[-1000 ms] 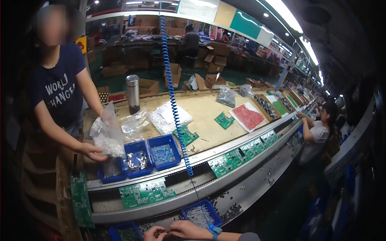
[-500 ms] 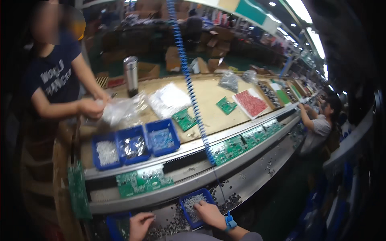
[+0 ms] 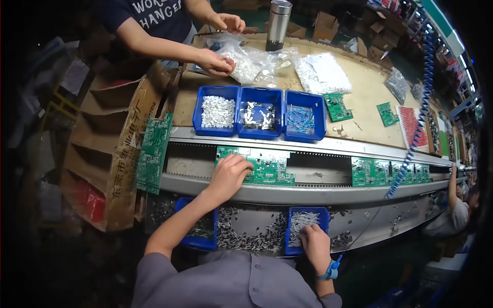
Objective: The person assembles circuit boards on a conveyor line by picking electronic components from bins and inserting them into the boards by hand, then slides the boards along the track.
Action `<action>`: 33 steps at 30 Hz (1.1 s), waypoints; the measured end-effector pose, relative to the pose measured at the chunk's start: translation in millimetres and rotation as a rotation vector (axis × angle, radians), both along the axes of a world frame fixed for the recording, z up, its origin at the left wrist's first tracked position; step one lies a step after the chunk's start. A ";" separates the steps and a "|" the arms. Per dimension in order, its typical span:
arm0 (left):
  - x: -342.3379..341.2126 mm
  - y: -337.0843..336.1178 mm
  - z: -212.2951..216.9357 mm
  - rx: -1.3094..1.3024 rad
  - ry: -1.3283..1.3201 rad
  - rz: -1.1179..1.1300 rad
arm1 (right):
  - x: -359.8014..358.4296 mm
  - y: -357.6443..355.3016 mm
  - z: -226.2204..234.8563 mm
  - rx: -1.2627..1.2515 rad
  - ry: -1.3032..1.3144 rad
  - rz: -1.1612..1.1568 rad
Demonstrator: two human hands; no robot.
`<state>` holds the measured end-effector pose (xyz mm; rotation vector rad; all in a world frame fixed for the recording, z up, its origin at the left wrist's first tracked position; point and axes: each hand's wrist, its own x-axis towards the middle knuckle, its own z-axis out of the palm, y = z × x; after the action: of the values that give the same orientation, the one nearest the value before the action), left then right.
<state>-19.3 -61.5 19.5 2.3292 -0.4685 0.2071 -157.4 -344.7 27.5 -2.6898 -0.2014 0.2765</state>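
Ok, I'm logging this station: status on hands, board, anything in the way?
Left hand over green circuit board, grip unclear. Right hand at blue bin of pale parts. Coiled cord off right, apart from both.

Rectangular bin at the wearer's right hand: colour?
Blue rectangular bin at the right hand; best in the head view.

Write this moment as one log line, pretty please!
left hand: over green board | right hand: at blue bin of silvery bits

I am on an electronics assembly line in a factory, as green circuit boards in a metal conveyor track, blue bins of small components and a co-worker across the desk show.
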 end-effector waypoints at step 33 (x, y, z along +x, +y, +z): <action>32.4 -36.6 -16.5 0.526 -0.293 -0.092 | -0.9 -5.9 -2.7 0.000 -0.014 0.062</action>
<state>13.1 -98.0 3.0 2.7919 -0.8577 0.4274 -158.3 -350.6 24.8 -2.6892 -0.2893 0.2761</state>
